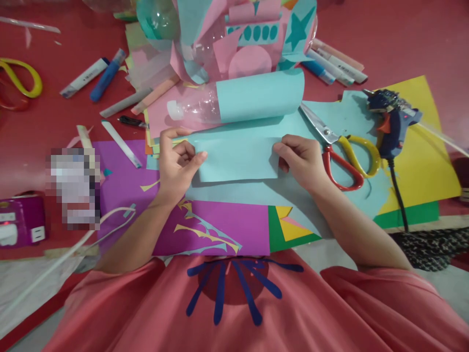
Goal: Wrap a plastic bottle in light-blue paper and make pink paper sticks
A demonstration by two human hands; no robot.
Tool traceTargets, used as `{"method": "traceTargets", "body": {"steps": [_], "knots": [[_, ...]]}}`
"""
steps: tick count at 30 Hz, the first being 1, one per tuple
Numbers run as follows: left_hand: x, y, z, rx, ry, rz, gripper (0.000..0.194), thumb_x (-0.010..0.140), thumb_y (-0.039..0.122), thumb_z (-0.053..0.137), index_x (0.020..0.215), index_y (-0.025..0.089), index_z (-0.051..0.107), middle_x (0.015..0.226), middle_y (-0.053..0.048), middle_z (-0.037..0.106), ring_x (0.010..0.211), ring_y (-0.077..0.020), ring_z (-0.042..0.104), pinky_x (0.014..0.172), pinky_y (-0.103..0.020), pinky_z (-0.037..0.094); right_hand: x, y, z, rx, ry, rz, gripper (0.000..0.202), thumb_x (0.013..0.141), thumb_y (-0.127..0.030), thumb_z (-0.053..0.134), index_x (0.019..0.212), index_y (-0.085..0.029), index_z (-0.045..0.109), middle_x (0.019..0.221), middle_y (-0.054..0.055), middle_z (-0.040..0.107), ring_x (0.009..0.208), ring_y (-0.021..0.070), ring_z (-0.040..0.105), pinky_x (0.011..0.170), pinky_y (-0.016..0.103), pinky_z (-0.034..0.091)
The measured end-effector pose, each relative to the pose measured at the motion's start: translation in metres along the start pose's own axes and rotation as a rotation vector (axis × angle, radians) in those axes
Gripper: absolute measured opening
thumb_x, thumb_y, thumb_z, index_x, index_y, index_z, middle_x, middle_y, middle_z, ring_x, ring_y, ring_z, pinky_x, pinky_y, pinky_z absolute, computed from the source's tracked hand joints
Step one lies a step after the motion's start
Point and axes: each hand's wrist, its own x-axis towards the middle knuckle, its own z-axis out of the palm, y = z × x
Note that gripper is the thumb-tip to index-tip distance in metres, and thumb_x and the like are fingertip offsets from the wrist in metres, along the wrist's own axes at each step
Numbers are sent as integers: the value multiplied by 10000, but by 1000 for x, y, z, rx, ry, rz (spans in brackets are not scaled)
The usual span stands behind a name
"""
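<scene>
- A rectangular piece of light blue paper (238, 168) is held between two bare hands, long sides running left to right, above a larger light blue sheet (227, 191) on the red counter (340, 24).
- The left hand (178, 164) has a pinching grip on the left end, thumb in front, other fingers curled.
- The right hand (302, 159) pinches the right end near its upper corner, thumb on the front; its grip is closed on the paper.
- The piece looks nearly flat; a thin shadow lies under its lower edge. Whether any part touches the sheet below is hard to tell.
- Just beyond it lies a clear bottle (200, 105), on its side, white cap to the left, its right part wrapped in light blue paper.
- To handle the piece well, an even, light pull from both ends should keep it smooth; pressing hard with the thumbs could crease it.
- Keeping both ends level would help hold the long edges straight.
- Near the right hand are scissors (329, 133) with red and yellow handles, and farther right a glue gun (395, 127); the right forearm would do best to stay clear of both.
</scene>
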Motion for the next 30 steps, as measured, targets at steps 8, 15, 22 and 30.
{"method": "traceTargets", "body": {"steps": [8,15,22,30], "knots": [[-1,0,0,-16,14,61,325,757,364,775,971,298,541,685,70,557,566,-62,555,491,-172,421,2,6,-7,-46,18,-39,393,901,-270,543,544,-214,390,395,-74,396,376,59,346,422,233,278],[-2,3,-1,63,-88,127,105,829,322,695,849,220,679,796,15,647,690,-75,611,614,-183,505,6,10,-13,-77,52,-68,433,913,-297,544,516,-209,394,391,-67,374,370,55,348,421,241,288],[-3,6,-3,133,-97,25,81,814,288,689,841,215,710,827,-4,678,775,-117,637,700,-238,535,7,9,-14,-87,76,-84,451,907,-352,557,513,-215,385,378,-67,370,359,61,355,390,237,265],[-3,7,-3,139,-41,-35,64,778,188,704,806,231,741,791,12,693,747,-99,641,670,-207,523,6,9,-13,-70,41,-62,432,909,-363,557,533,-213,406,389,-69,412,362,60,343,416,241,302]]}}
